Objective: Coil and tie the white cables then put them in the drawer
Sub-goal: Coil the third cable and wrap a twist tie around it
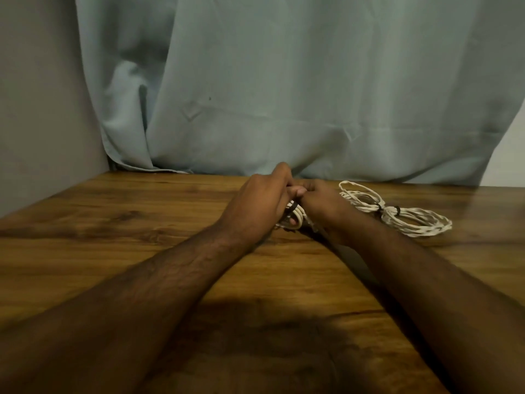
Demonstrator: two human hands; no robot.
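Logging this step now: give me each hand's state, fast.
Left hand: closed around the white cable coil.
Right hand: closed, gripping the same coil.

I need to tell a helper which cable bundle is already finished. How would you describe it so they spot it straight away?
Start at the wooden table in front of the pale curtain. Near its far edge, just right of the person's right hand, a white cable bundle lies flat. Dark ties cinch its middle into a figure-eight and no hand touches it, unlike the coil in the grip of both hands.
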